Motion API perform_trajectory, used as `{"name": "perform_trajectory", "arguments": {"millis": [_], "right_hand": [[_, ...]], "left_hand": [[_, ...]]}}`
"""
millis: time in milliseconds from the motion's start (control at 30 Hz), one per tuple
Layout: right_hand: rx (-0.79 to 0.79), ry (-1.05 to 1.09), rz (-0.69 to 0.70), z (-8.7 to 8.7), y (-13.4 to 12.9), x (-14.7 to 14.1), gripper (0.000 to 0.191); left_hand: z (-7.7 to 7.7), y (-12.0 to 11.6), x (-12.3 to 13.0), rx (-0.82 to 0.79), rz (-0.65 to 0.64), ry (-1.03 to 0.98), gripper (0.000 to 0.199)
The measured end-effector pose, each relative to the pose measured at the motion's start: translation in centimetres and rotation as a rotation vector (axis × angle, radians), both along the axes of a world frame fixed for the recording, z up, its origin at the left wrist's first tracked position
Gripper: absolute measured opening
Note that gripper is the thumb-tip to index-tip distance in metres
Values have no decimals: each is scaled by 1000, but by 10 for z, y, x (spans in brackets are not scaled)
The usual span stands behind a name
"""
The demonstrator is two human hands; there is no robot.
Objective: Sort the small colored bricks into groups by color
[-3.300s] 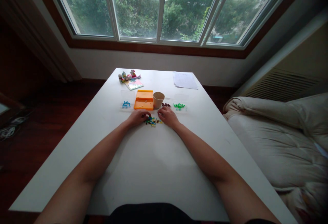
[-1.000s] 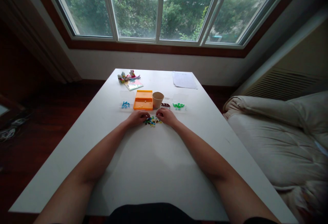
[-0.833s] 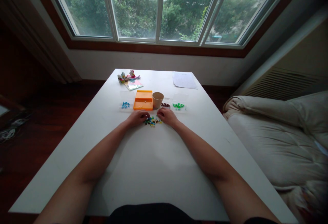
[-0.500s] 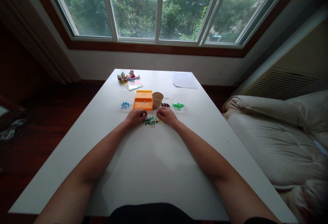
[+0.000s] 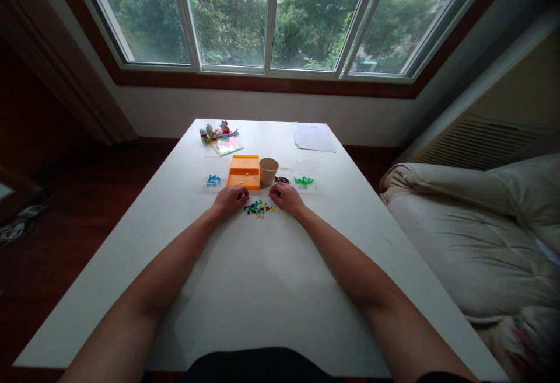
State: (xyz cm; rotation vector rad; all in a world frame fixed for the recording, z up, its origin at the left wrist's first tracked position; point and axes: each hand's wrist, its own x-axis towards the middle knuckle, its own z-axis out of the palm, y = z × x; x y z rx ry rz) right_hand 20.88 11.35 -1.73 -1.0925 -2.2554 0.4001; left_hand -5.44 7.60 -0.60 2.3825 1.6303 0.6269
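Observation:
A small heap of mixed blue, green, yellow and dark pieces lies on the white table between my hands. My left hand rests at the heap's left side, its fingers curled into a pinch; anything between the tips is too small to make out. On the other side, my right hand is bent closed likewise, with its fingertips near the pile's upper right edge. Just beyond the hands stand an orange open case with a few tiny pale bits in it and a brown paper cup.
Blue pieces sit in a clear box to the left. Dark brown pieces and green pieces lie right of the cup. Farther back are small figurines, a pastel card and paper sheets.
My right hand has shifted slightly right, away from the heap, and my left hand slightly left. The small green bit seen at my right fingertips before no longer shows there.

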Motion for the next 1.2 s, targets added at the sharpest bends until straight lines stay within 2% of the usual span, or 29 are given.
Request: {"name": "perform_trajectory", "arguments": {"millis": [133, 267, 433, 567, 733, 900, 967, 1067, 1200], "right_hand": [[-14, 126, -94, 3, 3, 8, 9], [-17, 331, -297, 7, 12, 24, 14], [26, 525, -585, 9, 26, 52, 23], [-6, 600, -668, 6, 31, 64, 27], [-29, 563, -544, 4, 26, 51, 26], [-76, 386, -254, 6, 11, 31, 22], [-104, 297, -114, 7, 6, 25, 20], [-135, 175, 69, 9, -1, 18, 16], [-114, 71, 180, 10, -6, 11, 10]], "left_hand": [[1, 0, 0, 31, 5, -32, 16], [5, 0, -2, 84, 72, -80, 16], [11, 4, -14, 167, 321, -155, 20], [14, 10, -34, 209, 548, -212, 22], [10, 17, -57, 190, 758, -273, 22], [6, 19, -62, 167, 797, -287, 22], [6, 19, -60, 174, 746, -287, 23], [7, 19, -54, 172, 588, -273, 24], [5, 17, -43, 122, 325, -230, 24]]}}
